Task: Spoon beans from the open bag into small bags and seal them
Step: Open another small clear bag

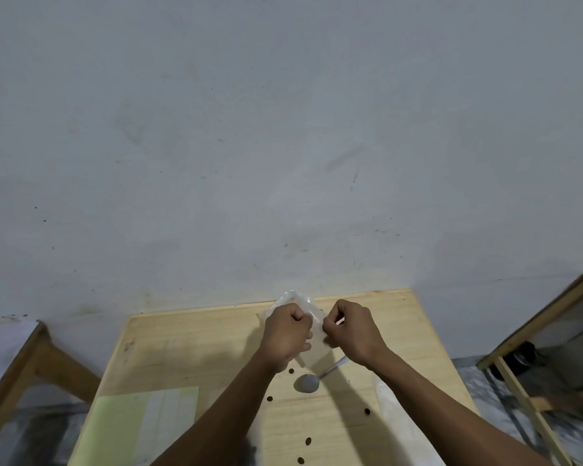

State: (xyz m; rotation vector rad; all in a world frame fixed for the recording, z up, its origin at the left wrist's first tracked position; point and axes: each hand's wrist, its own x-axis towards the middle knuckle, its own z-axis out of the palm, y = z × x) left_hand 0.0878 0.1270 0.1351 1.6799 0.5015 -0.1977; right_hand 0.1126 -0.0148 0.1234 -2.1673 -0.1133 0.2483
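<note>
Left hand & right hand both pinch small clear bag above spoon.

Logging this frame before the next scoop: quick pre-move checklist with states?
1. Left hand grips the small bag: ok.
2. Right hand pinches the same bag: ok.
3. Bag mouth open: cannot tell.
4. Spoon free, lying on the table under the hands: ok.
5. Beans contained: not ok, loose beans scattered on the table.
6. Open supply bag located: cannot tell.
</note>
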